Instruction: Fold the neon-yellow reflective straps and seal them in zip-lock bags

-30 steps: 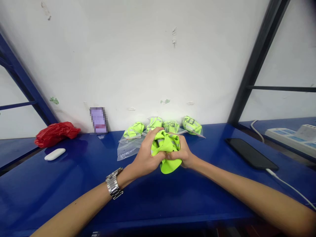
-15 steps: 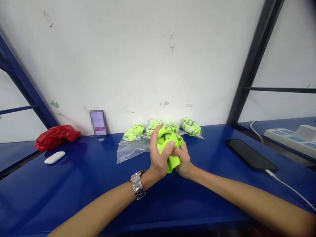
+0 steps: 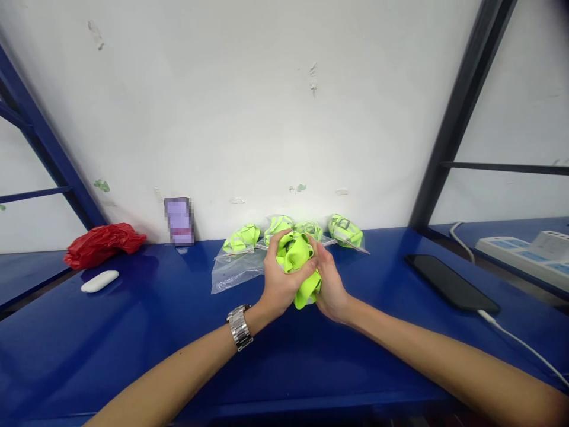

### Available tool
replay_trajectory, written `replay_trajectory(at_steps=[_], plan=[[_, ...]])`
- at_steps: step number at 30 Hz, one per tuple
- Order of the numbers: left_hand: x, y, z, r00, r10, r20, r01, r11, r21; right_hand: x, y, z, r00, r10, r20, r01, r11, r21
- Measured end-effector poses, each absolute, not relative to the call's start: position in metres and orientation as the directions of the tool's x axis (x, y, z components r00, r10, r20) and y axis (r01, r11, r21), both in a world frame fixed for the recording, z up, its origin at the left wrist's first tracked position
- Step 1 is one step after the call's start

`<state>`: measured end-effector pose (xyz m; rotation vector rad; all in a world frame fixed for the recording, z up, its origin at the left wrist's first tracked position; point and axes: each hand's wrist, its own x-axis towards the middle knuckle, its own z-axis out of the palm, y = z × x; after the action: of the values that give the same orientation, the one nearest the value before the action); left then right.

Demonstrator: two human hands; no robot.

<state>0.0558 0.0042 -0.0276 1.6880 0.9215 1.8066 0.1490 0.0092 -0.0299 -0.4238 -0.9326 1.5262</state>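
A bundled fluorescent yellow-green safety vest (image 3: 297, 252) is squeezed between my two hands above the blue tabletop. My left hand (image 3: 280, 281) curls round its left side, the thumb pressed across the front. From the right, my right hand (image 3: 332, 287) presses against the bundle with fairly straight fingers; some fingertips are hidden behind the cloth. Behind them, by the wall, lie several similar rolled vests with grey reflective bands in clear plastic bags, such as the left bagged vest (image 3: 242, 238) and the right bagged vest (image 3: 345, 230). An open flap of clear plastic (image 3: 235, 273) spreads out beside my left hand.
On the left are a red plastic bag (image 3: 104, 244), a white rounded case (image 3: 100, 281) and a phone (image 3: 179, 222) leaning on the wall. A dark phone (image 3: 451, 283) with a white cable lies right, near a power strip (image 3: 524, 258). Metal posts flank the blue table (image 3: 377, 373).
The vest has been turned and packed tighter, and both hands have shifted slightly left. My right hand has changed from curled fingers to a flatter press on the bundle.
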Motion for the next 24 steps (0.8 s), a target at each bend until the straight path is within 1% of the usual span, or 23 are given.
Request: replay_trajectory(at_steps=[3,6,10,15,17,21,24], plan=[[0.052,0.009,-0.022,-0.1,0.732,0.674,0.155,-0.658,0.737,0.152,0.011,-0.031,-0.3,0.92,0.25,-0.655,-0.008,-0.756],[0.047,0.012,-0.013,-0.056,0.74,0.67,0.131,-0.66,0.74,0.157,0.011,-0.032,-0.395,0.883,0.253,-0.65,-0.074,-0.757],[0.041,0.01,-0.001,-0.058,0.71,0.702,0.104,-0.695,0.712,0.161,0.008,-0.031,-0.423,0.86,0.284,-0.67,-0.086,-0.738],[0.047,0.005,-0.003,-0.082,0.73,0.679,-0.017,-0.682,0.731,0.16,0.003,-0.031,-0.388,0.884,0.262,-0.682,-0.084,-0.726],[0.053,0.001,-0.006,-0.076,0.733,0.676,-0.05,-0.68,0.731,0.161,0.002,-0.032,-0.424,0.872,0.246,-0.651,-0.105,-0.751],[0.063,-0.01,-0.009,-0.035,0.731,0.681,-0.075,-0.682,0.728,0.165,0.0,-0.033,-0.551,0.813,0.189,-0.553,-0.187,-0.812],[0.065,-0.015,-0.011,-0.024,0.72,0.693,-0.085,-0.692,0.717,0.168,-0.001,-0.034,-0.605,0.774,0.185,-0.514,-0.202,-0.834]])
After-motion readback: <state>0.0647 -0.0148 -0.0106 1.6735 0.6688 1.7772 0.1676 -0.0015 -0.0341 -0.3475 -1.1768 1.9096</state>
